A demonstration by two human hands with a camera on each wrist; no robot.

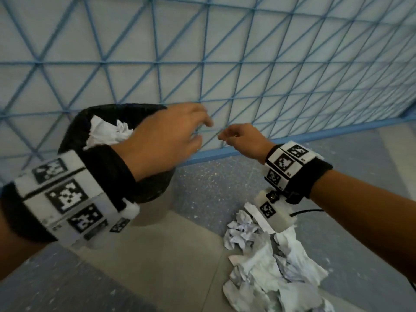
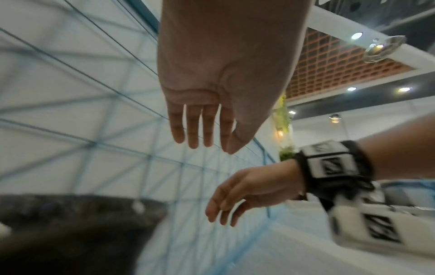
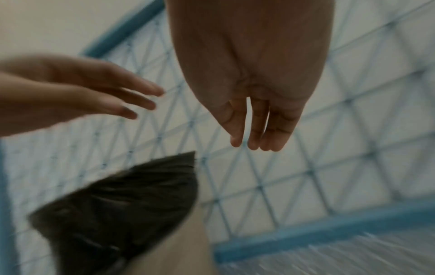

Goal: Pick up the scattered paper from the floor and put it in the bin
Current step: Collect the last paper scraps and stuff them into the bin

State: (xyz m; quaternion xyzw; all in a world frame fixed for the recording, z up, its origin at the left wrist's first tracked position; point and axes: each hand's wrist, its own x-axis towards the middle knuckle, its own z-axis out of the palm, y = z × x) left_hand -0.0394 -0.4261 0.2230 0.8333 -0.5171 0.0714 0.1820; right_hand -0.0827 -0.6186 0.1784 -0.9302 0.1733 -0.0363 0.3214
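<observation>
A bin lined with a black bag (image 1: 74, 129) stands by the wall at the left, with crumpled white paper (image 1: 108, 132) lying inside it. My left hand (image 1: 171, 134) hovers over the bin's right rim, fingers spread and holding nothing; in the left wrist view the left hand (image 2: 204, 128) shows straight fingers. My right hand (image 1: 243, 140) hangs just right of it, loosely curled and holding nothing; the right wrist view shows the right hand (image 3: 256, 130) with relaxed fingers above the bin (image 3: 132, 208). A heap of crumpled paper (image 1: 270, 266) lies on the floor at lower right.
A white wall panel with a blue triangular lattice (image 1: 225, 64) rises right behind the bin, with a blue base rail (image 1: 292, 140). The floor is grey tile (image 1: 157, 266) with speckled blue areas (image 1: 213, 188). A black cable (image 1: 306, 211) trails from the right wrist mount.
</observation>
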